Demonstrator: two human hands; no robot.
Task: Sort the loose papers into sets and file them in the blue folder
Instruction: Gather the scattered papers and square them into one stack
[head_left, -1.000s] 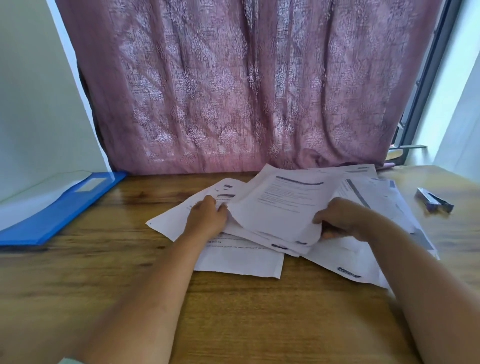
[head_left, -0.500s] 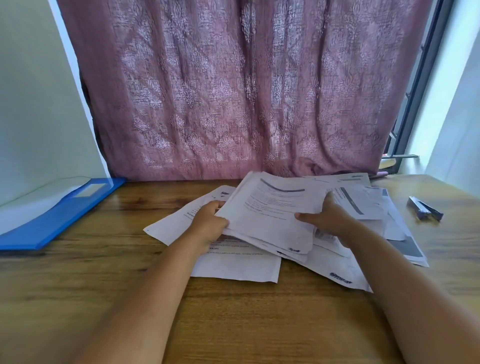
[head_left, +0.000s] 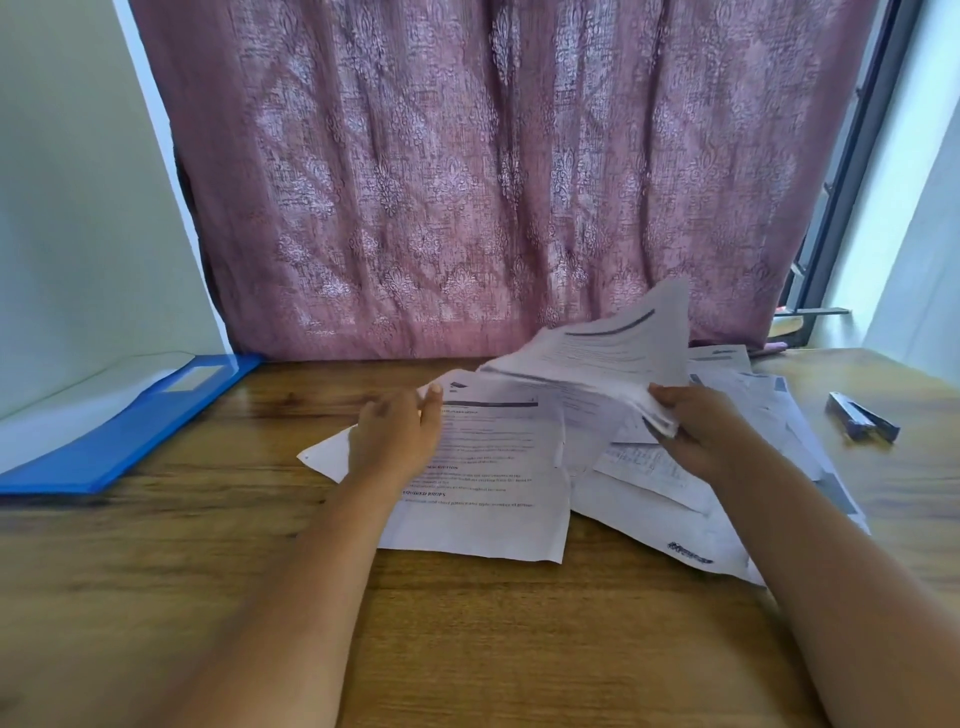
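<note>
Loose printed papers lie in an overlapping heap in the middle of the wooden table (head_left: 467, 649). My right hand (head_left: 701, 436) grips the near edge of a small bundle of sheets (head_left: 597, 353) and holds it tilted up off the heap. My left hand (head_left: 397, 434) lies flat, fingers straight, on a printed sheet (head_left: 493, 499) at the left of the heap. More sheets (head_left: 675, 525) spread out under and to the right of my right hand. The blue folder (head_left: 119, 431) lies open at the far left, against the wall.
A dark stapler (head_left: 862, 418) sits on the table at the far right. A pink patterned curtain (head_left: 493, 171) hangs behind the table. A white wall stands at the left, a window frame at the right. Bare wood shows in front of the papers.
My right hand has lifted the bundle up and to the right. My left hand has let go of it and now rests flat on the sheet that was underneath.
</note>
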